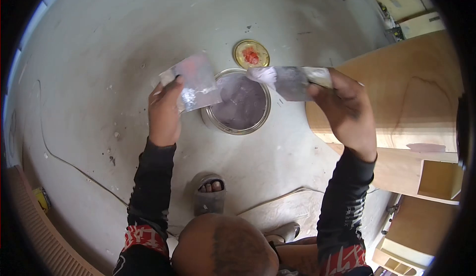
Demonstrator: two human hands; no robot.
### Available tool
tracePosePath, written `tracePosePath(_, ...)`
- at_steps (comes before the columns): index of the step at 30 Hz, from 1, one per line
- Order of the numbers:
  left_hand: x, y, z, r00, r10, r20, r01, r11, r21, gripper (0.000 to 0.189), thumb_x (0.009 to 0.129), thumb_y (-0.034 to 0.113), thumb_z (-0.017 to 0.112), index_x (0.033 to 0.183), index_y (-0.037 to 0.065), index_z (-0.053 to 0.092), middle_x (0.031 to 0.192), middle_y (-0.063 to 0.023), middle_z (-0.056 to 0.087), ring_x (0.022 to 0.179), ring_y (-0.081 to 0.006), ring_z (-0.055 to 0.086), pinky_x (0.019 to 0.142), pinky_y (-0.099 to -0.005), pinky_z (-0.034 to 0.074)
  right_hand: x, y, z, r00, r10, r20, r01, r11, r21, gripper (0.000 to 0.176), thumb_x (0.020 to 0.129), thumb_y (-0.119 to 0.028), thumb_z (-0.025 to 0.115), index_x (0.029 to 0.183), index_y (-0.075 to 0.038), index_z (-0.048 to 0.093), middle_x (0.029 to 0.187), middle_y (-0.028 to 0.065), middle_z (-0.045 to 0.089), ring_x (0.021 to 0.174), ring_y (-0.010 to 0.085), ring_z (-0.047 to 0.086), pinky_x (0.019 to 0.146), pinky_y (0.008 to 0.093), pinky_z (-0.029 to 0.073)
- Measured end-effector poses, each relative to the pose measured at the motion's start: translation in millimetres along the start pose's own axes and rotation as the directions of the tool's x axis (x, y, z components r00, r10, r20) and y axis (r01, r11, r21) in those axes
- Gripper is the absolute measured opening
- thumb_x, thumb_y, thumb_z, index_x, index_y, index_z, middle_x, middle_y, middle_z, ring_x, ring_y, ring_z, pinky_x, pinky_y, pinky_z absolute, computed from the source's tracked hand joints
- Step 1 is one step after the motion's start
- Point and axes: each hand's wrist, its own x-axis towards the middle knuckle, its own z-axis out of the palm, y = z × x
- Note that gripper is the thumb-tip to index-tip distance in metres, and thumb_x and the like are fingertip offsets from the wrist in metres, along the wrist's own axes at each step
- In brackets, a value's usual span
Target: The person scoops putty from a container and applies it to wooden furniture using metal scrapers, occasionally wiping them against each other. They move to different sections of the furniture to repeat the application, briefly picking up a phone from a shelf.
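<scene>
Our left hand [165, 111] is gripping a blade [197, 80], our right hand [348, 108] a scraper [291, 82] lying level, tip reaching over the can [241, 105] at centre frame between them.

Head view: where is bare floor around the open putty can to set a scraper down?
Bare concrete floor left of the putty can and beyond its lid. Crowded: plywood cabinet on the right, sandalled foot on the near side.

left blade [196, 82]: flat, putty-smeared, tilted | right blade [292, 82]: putty-loaded, level, above open can [241, 131]
</scene>
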Motion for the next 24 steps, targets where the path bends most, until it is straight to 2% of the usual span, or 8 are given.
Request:
tracePosePath(5,4.3,1.3,43.8,0.948,-0.256,0.190,0.286,0.946,-0.151,0.025,0.096,0.019,0.057,0.114,0.003,0.061,0.106,-0.0031,0.066,0.098,-0.0138,0.063,0.083,-0.0325,0.051,-32.0,-24.4,-7.5,0.971,-0.130,-0.200,0.102,0.984,-0.146,0.021,0.089,-0.002,0.065,0.110,0.000,0.067,0.093,0.0111,0.069,0.083,0.0167,0.061,0.077,0.0280,0.047)
tracePosePath(7,-4.8,15.4,57.6,0.844,-0.485,0.230,0.530,0.820,-0.216,0.026,0.098,0.025,0.051,0.117,0.009,0.059,0.107,-0.0042,0.066,0.097,-0.0201,0.066,0.079,-0.0415,0.055,-44.3,-22.2,0.6,0.952,-0.206,-0.229,0.164,0.968,-0.188,0.025,0.087,-0.001,0.065,0.112,-0.001,0.068,0.102,0.0135,0.070,0.088,0.0227,0.061,0.081,0.0315,0.047)
tracePosePath(10,-18.1,16.3,61.0,0.718,-0.533,0.449,0.684,0.658,-0.313,0.029,0.099,0.029,0.049,0.121,0.012,0.057,0.109,-0.0052,0.066,0.097,-0.0216,0.066,0.079,-0.0444,0.055,-57.3,2.5,29.3,0.869,-0.379,-0.319,0.297,0.914,-0.275,0.028,0.084,0.001,0.064,0.112,-0.003,0.069,0.106,0.0138,0.070,0.089,0.0247,0.060,0.081,0.0330,0.047)
tracePosePath(16,-34.7,15.3,76.9,0.707,-0.455,0.542,0.690,0.614,-0.384,0.034,0.099,0.028,0.049,0.126,0.008,0.054,0.117,-0.0086,0.064,0.100,-0.0239,0.066,0.083,-0.0450,0.055,-70.8,48.0,61.8,0.846,-0.492,-0.206,0.375,0.823,-0.426,0.053,0.064,0.003,0.073,0.114,-0.016,0.071,0.114,0.0059,0.066,0.085,0.0219,0.055,0.075,0.0315,0.046)
tracePosePath(18,-31.7,-1.9,70.9,0.855,-0.303,0.421,0.353,0.935,-0.044,0.035,0.099,0.026,0.049,0.127,0.006,0.053,0.118,-0.0105,0.063,0.102,-0.0250,0.066,0.086,-0.0448,0.054,-69.9,46.7,53.2,0.880,-0.466,-0.091,0.380,0.807,-0.453,0.054,0.064,0.002,0.073,0.115,-0.017,0.070,0.113,0.0044,0.066,0.085,0.0223,0.055,0.075,0.0322,0.047)
tracePosePath(20,-27.6,-10.2,64.8,0.876,-0.286,0.388,0.348,0.933,-0.096,0.035,0.099,0.025,0.050,0.127,0.004,0.053,0.119,-0.0121,0.062,0.105,-0.0256,0.064,0.091,-0.0445,0.052,-68.2,44.9,37.3,0.910,-0.412,0.040,0.373,0.775,-0.511,0.054,0.064,0.000,0.072,0.115,-0.017,0.070,0.113,0.0033,0.066,0.085,0.0226,0.055,0.075,0.0330,0.048)
tracePosePath(22,-23.7,7.8,64.2,0.781,-0.440,0.444,0.625,0.565,-0.539,0.035,0.098,0.023,0.051,0.126,0.003,0.054,0.120,-0.0134,0.062,0.110,-0.0257,0.062,0.097,-0.0440,0.049,-62.7,47.0,19.3,0.928,-0.325,0.180,0.366,0.719,-0.591,0.052,0.065,-0.002,0.071,0.115,-0.017,0.070,0.112,0.0025,0.066,0.086,0.0227,0.056,0.074,0.0339,0.048)
tracePosePath(24,-14.9,15.1,48.0,0.857,-0.357,0.371,0.515,0.569,-0.641,0.032,0.098,0.019,0.050,0.123,-0.001,0.056,0.118,-0.0106,0.063,0.107,-0.0205,0.062,0.093,-0.0362,0.052,-52.1,74.5,11.8,0.942,-0.272,0.199,0.336,0.731,-0.593,0.041,0.069,0.003,0.066,0.109,-0.008,0.068,0.105,0.0075,0.067,0.085,0.0275,0.056,0.077,0.0386,0.047)
